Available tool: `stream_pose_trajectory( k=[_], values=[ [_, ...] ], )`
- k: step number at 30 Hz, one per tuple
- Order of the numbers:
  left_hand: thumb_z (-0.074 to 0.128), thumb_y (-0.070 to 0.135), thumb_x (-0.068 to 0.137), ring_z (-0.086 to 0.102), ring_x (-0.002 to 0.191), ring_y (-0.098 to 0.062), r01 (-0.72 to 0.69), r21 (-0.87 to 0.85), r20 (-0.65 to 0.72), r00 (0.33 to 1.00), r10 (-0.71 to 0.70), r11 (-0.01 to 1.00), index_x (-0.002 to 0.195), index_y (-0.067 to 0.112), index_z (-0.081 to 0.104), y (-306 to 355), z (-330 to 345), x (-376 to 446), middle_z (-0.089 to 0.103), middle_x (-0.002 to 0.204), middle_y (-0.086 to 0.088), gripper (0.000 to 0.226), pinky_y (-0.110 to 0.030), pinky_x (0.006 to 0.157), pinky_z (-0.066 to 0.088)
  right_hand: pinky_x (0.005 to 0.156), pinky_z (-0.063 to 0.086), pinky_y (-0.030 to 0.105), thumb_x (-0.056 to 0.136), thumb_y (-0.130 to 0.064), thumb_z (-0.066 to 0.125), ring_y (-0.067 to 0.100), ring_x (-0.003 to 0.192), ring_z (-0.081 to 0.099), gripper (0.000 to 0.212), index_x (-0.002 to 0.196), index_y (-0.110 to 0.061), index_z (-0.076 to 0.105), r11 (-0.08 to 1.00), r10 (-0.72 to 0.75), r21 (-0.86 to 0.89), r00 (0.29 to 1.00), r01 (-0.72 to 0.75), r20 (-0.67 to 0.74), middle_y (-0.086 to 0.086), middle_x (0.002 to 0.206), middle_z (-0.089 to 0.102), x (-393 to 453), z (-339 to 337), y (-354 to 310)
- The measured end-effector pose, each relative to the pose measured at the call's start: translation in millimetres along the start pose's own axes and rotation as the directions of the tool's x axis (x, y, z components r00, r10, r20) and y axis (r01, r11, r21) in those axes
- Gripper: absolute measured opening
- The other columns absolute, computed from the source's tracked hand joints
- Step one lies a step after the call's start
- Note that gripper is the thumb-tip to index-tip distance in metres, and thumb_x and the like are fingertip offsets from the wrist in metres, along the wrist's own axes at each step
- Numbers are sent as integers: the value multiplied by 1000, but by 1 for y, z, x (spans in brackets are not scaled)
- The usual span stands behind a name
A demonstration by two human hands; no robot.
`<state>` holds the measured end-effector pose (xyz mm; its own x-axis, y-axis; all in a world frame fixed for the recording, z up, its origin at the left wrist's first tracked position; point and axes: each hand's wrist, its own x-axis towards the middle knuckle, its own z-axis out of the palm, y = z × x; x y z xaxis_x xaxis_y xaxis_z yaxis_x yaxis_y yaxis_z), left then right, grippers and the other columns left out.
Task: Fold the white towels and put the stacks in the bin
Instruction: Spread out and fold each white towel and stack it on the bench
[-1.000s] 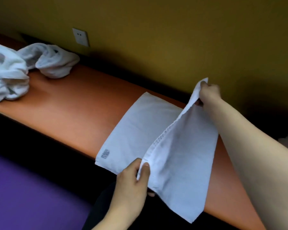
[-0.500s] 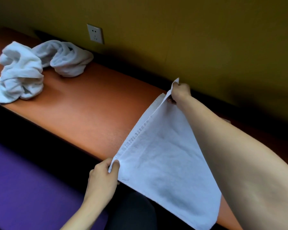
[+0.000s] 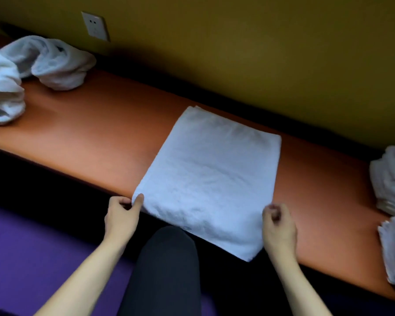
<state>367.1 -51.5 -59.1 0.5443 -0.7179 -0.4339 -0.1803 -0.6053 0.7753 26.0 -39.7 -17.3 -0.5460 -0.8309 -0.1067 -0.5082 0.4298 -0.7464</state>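
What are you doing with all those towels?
A person is folding white towels on an orange bench. One folded towel lies flat in front of them. The left hand pinches its near left corner, and the right hand is curled beside its near right edge. Crumpled towels wait at the far left, and folded stacks sit at the right. No bin is in view.
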Motion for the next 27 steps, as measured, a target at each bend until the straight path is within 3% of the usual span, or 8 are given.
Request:
stream_pose_trajectory(
  k=[3,7,11,15,17,20,23,27],
  values=[
    [76,24,89,70,91,-26,153,-268,75,988,-138,951,119,5,56,6,1,-3,67,111,-15,41,-46,86,60,69,39,37,93,-25,63,31,71,54,22,78,-13,52,982,185,-19,982,-186,-43,0,70,61,-51,-18,41],
    [75,18,89,70,101,-30,220,-319,119,974,-191,922,126,3,57,9,-1,-2,67,120,-17,44,-38,72,61,80,46,35,92,-54,61,24,86,62,33,96,-21,59,947,321,-52,935,-316,154,-4,87,66,-80,-3,67],
    [64,12,97,70,98,-30,242,-383,182,966,-184,891,118,2,60,19,-7,-11,69,118,-17,23,-38,76,58,70,46,29,94,-36,66,17,82,64,20,92,-16,65,910,324,194,921,-366,217,-1,88,68,-81,8,50],
    [60,11,100,66,104,-31,190,-364,185,974,-129,912,98,5,62,34,-8,-25,66,123,-19,6,-41,84,55,72,55,41,96,-22,63,28,72,64,20,80,-9,62,911,273,275,949,-308,157,11,79,70,-75,-1,44],
    [61,13,100,67,105,-30,154,-359,183,979,-92,921,96,4,61,43,-10,-33,66,122,-20,10,-41,86,55,79,57,49,99,-22,60,35,78,69,21,81,-11,60,914,243,302,961,-272,130,9,79,71,-70,-12,42],
    [62,14,100,69,105,-31,121,-409,230,973,-27,904,97,-1,60,55,-15,-54,68,115,-22,16,-43,88,57,82,57,47,101,-21,55,30,80,72,12,96,-14,63,912,198,357,979,-202,48,-2,76,73,-69,-37,33],
    [64,11,98,71,93,-30,88,-433,221,975,10,897,89,1,56,61,-24,-82,69,103,-21,16,-35,69,63,74,53,38,100,-17,57,20,64,68,18,113,-29,58,888,164,436,986,-148,1,-5,65,68,-75,-62,27],
    [66,5,95,67,76,-27,62,-498,192,981,40,865,92,6,54,58,-38,-111,66,95,-19,12,-25,52,58,68,53,27,98,-9,58,10,51,59,19,100,-23,69,838,158,529,987,-134,-1,-1,61,64,-83,-87,32]
  ],
)
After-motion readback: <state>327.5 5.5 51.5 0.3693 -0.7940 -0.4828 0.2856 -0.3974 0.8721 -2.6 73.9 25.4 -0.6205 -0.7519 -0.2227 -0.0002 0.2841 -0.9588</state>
